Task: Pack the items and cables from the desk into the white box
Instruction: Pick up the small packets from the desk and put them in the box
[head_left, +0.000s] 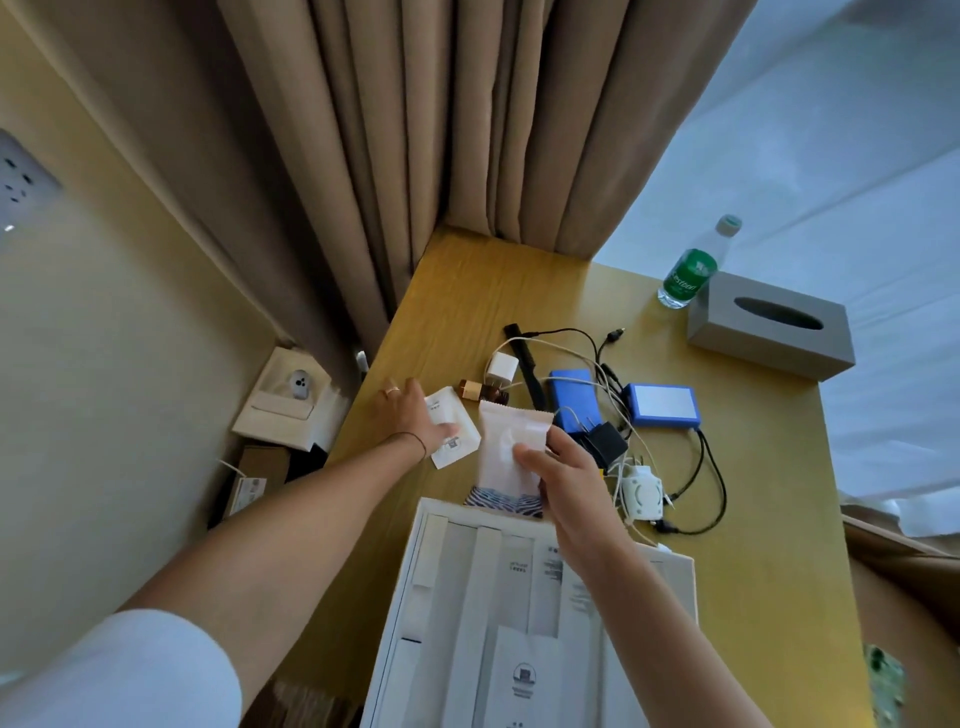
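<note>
The right hand (566, 483) pinches a white pouch (506, 457) just beyond the box (519, 597) at the desk's (753, 597) near edge, long axis pointing away. The left hand (410, 415), fingers flat, presses a sachet (452, 431) near the left edge.

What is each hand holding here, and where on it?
Right hand grips the white pouch at its right edge. Left hand rests flat on the small white packet, holding nothing.

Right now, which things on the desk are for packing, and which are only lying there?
For packing: white pouch in right hand; flat packet under left hand; white charger; two blue packs; black adapter; cables; white box.

Lying about: bottle; tissue box.
</note>
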